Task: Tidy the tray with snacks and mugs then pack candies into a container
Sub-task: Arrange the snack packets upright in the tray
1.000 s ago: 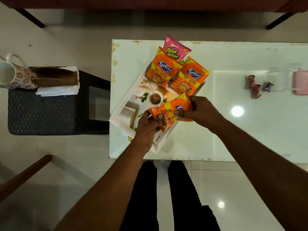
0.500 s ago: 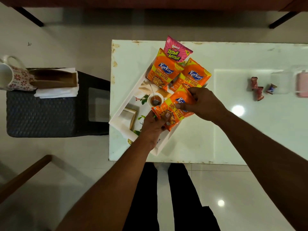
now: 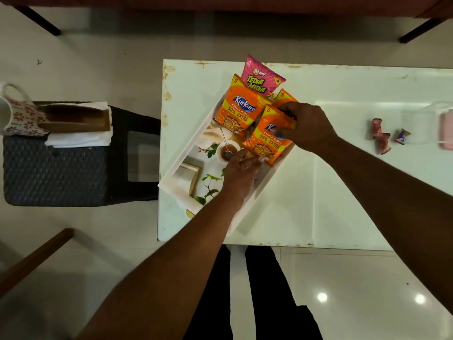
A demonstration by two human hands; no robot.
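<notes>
Grip first: our right hand [image 3: 307, 127] has its fingers curled over the upper right corner of an orange snack packet [image 3: 266, 143], pinching it. Our left hand [image 3: 239, 169] lies with fairly straight fingers against the packet's lower edge and closes round nothing. The packet sits tilted over the near right part of a white tray [image 3: 257, 201] with leaves printed on its floor.

Farther up the tray lies a second orange packet [image 3: 239, 109]. A third orange packet [image 3: 284, 95] shows only its top corner behind our right hand, and a pink packet [image 3: 259, 78] sticks out over the tray's far end.

The tray sits askew at the left end of a glossy white counter [image 3: 331, 204] with chipped, rust-marked edges. Well to the right, three wrapped candies [image 3: 384, 143] lie close together beside a clear container [image 3: 416, 126].

Left of the counter a dark woven stool [image 3: 56, 173] carries a folded white cloth [image 3: 78, 141], a wooden box [image 3: 76, 119] and a flowered mug [image 3: 17, 114]. The floor [image 3: 98, 241] is pale polished tile, catching spots of light.
</notes>
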